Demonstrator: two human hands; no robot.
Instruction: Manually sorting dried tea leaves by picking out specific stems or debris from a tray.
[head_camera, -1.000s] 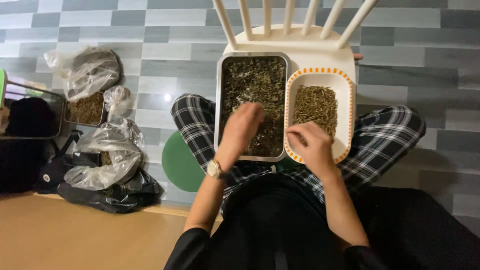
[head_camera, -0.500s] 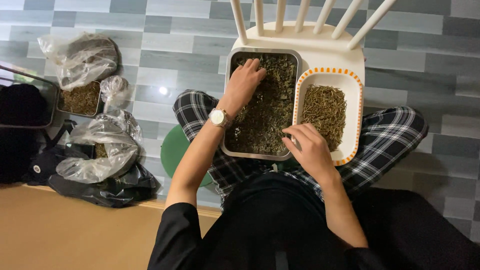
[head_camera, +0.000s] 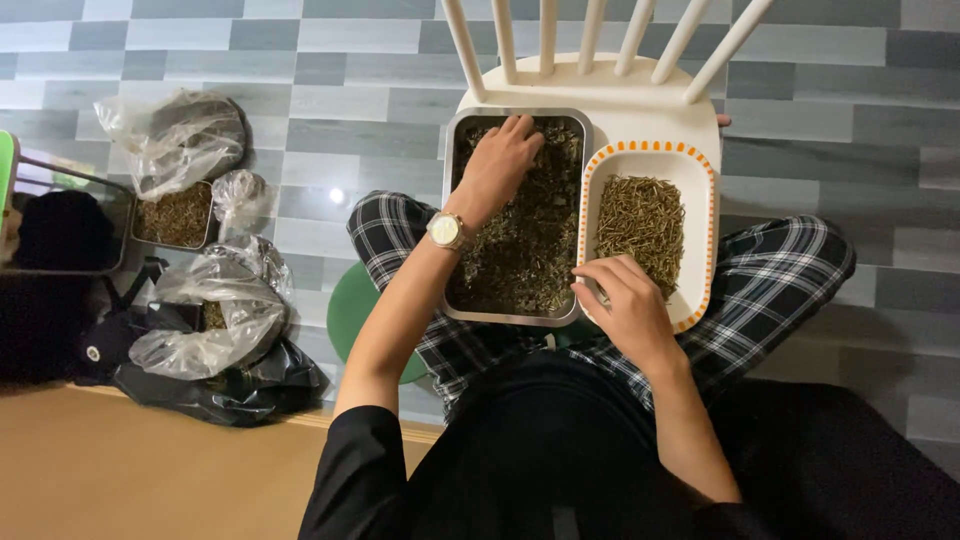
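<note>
Steel tray (head_camera: 455, 215) of dark dried herbs (head_camera: 530, 250): sitting on the white chair (head_camera: 640, 105) seat, over the person's lap. Left hand (head_camera: 497, 165) is reaching into the tray's far corner, fingers (head_camera: 520, 128) curled down into the herbs; whether they are gripping any cannot be told. A wristwatch (head_camera: 447, 231) is showing on that wrist.

White dish (head_camera: 705, 200) with an orange-dotted rim: lying just beside the tray, to its right, holding paler stems (head_camera: 640, 220). Right hand (head_camera: 625, 300) is resting at the dish's near corner, fingers pinched together over the stems.

Floor, left: clear plastic bags (head_camera: 200, 310) are lying near a small container of dried matter (head_camera: 175, 215), with a black bag (head_camera: 225, 385) beneath. A green stool (head_camera: 355, 310) is showing under the plaid knee.
</note>
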